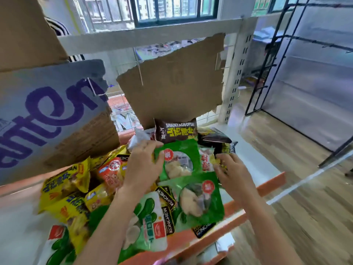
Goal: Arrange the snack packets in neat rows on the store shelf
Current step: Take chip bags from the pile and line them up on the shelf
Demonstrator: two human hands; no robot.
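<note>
Your left hand [142, 165] pinches the green packet [178, 159]; your right hand [232, 170] grips the small packet [207, 159] beside it. They're probably light, crinkly and slippery, so grab edges.

Green packet [179, 159], yellow packets [65, 186], orange-edged shelf [271, 183].

Glossy plastic film covers the green packet [178, 159] under the left hand [142, 167] and the brown packet [175, 130] just beyond it. Above both hands hangs matt, rough-torn corrugated cardboard [172, 81]. The shelf [254, 157] looks like smooth painted metal; the floor [305, 207] to the right looks like wood.
</note>
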